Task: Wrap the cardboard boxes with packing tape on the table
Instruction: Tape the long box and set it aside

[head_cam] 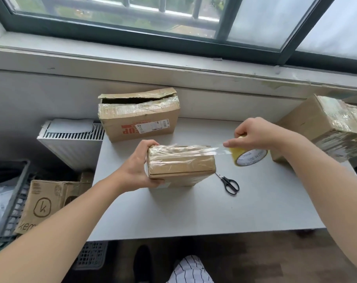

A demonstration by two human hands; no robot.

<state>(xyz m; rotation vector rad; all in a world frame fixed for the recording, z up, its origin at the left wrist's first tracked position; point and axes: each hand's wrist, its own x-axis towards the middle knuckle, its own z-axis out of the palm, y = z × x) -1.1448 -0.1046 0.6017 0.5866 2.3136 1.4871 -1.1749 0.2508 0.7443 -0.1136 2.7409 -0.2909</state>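
a: why do we grip the small box [181,166] by its left end with our left hand [141,166]?
b: so it can't slide when we pull. the hand wraps that end from top edge to underside. the box sits mid-tabletop [194,217] and seems tipped toward us, which we judge leaves room for tape to pass beneath.
a: and the right hand [253,133]?
b: it holds the tape roll [249,157] just off the box's right end, fingers curled over it and the forefinger stretched toward the clear strip [218,150]. the strip runs taut from the box top to the roll. holding the roll close and level should lay the tape flat, without creases.
a: the scissors [229,183] lie just beside the box's right corner.
b: within reach for the cut, we think. the open box [138,121] stands at the back by the wall with its flap up. the heavily taped box [324,127] sits far right, well apart, so neither crowds the pull.
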